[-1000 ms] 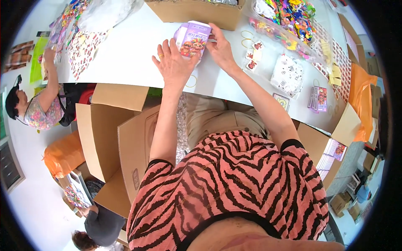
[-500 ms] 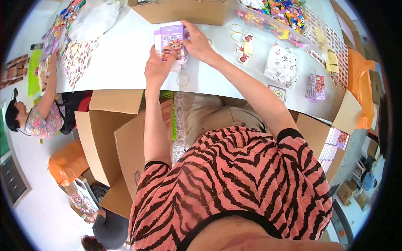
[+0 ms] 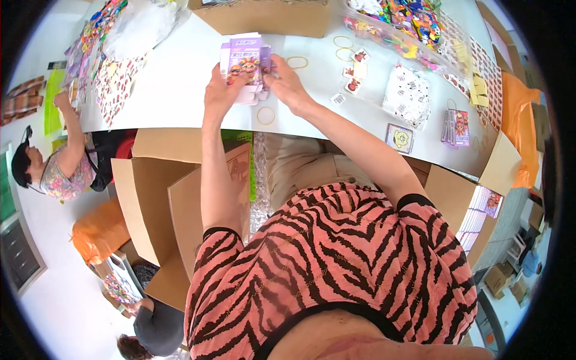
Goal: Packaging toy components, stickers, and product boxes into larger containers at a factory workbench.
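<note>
Purple cartons [image 3: 245, 53] with cartoon characters printed on them lie in a loose stack on the white table in front of me. My left hand [image 3: 223, 96] grips the stack's left side, its thumb across the printed front. At the right side, my right hand [image 3: 289, 87] has its thumb and fingers closed on the edge of a purple carton [image 3: 265, 63] that juts out of the stack. Part of that carton is hidden by the fingers. A yellow rubber band [image 3: 266, 108] lies just below the stack.
Beyond the stack stands a cardboard box [image 3: 258, 21]. To the right are more rubber bands [image 3: 297, 57], small printed cards [image 3: 354, 86], a bag of white packets [image 3: 407, 96], a bundle of cartons [image 3: 456, 127] and a clear bin [image 3: 408, 45]. Open cartons flank me; a co-worker [image 3: 66, 168] is at left.
My right hand has come down from the stack's top right corner to its right side, where a carton now sticks out. My left hand still holds the stack.
</note>
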Available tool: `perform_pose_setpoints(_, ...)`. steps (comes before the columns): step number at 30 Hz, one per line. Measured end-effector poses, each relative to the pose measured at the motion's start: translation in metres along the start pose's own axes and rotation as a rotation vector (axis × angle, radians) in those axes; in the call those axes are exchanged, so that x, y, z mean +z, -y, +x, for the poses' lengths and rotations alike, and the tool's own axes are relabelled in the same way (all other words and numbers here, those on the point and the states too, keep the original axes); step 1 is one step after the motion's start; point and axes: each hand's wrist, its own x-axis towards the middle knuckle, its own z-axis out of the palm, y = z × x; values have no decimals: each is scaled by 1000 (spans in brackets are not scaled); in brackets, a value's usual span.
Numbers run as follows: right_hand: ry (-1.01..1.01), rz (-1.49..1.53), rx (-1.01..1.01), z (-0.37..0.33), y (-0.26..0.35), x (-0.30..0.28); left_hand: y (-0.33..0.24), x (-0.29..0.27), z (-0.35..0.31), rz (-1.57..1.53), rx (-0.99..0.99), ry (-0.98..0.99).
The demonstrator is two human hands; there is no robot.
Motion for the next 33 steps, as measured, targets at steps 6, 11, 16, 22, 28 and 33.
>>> perform_pose_setpoints(6, -12, -111, -53, 3, -11, 20, -2, -23, 2, -23, -75, 113)
perform_pose_setpoints(11, 22, -14, -23, -13, -15, -2, -20, -13, -1, 358, 41, -110)
perform_pose_setpoints(16, 44, -32, -51, -24, -8, -15, -38, -1, 2, 573, 131, -318)
perform_pose_setpoints(22, 102, -21, -128, -32, -10, -21, -49, 1, 12, 627, 25, -155)
perform_pose_setpoints(28, 121, -4, -133, -37, -6, -29, -42, -3, 9, 513, 45, -175)
perform_pose_setpoints(33, 116, -2, -150, -44, 4, -35, -51, -17, -1, 349, 3, -229)
